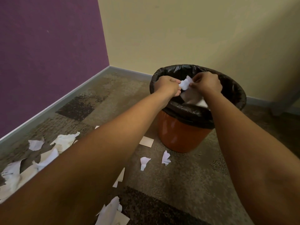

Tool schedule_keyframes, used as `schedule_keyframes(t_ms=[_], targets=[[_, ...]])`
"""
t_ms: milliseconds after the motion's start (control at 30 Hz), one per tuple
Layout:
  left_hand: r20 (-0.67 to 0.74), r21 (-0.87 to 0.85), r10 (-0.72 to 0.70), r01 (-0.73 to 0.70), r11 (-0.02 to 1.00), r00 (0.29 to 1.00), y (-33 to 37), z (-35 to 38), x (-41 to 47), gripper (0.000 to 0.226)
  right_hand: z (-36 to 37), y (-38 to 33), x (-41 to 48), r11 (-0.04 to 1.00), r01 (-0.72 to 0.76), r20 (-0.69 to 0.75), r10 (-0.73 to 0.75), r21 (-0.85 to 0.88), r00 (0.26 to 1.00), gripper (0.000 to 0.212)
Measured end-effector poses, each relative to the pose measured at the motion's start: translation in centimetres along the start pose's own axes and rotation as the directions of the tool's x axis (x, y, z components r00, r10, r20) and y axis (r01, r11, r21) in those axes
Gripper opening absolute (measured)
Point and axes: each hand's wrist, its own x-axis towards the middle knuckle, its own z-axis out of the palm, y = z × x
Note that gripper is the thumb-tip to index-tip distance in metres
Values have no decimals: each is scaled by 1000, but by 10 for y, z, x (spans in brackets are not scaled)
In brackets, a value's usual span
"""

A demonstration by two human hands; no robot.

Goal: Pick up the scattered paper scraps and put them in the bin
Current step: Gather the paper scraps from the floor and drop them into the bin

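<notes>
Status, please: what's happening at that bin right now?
Left hand and right hand pinch white scrap over bin. Paper already inside. More scraps on carpet. Nothing blocking.

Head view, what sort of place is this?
Probably a corner of an office or similar room: patterned carpet, purple wall meeting cream wall above a baseboard, and a lined orange bin.
</notes>
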Motion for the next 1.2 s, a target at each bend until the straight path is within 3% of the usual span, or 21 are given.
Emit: schedule_keyframes(t_ms=[100,200,367,533,667,800,967,1033,1200], targets=[[-20,-32,35,-35,999,999,-2,-5,-3,25,1,-2,-5,998,-13,-11,12,-53,1000,18],[-61,-58,67,-70,996,996,-3,-14,-7,24,-2,-10,-16,997,-14,-153,25,75,988,15],[-165,-124,65,-86,989,984,-17,-48,-10,21,1,-43,-60,935,202,-373,-83,292,924,22],[-246,-127,-17,-15,992,969,-56,-104,-12,23,25,-80,-105,796,385,-426,-180,466,887,19],[-356,-54,-94,80,995,930,-95,-149,-19,25,74,-94,-139,798,380,-244,-297,468,923,17],[-464,23,-173,207,978,869,-138,-192,-33,25,135,-88,-162,907,298,123,-346,297,930,19],[-563,157,-268,420,894,782,-197,-236,-54,27,199,-76,-188,955,268,509,-296,131,808,40],[-557,198,-288,461,865,779,-220,-251,-64,28,221,-72,-199,963,235,589,-266,130,763,51],[-551,287,-290,504,815,783,-254,-270,-83,39,259,-70,-220,939,344,704,-256,19,662,82]])
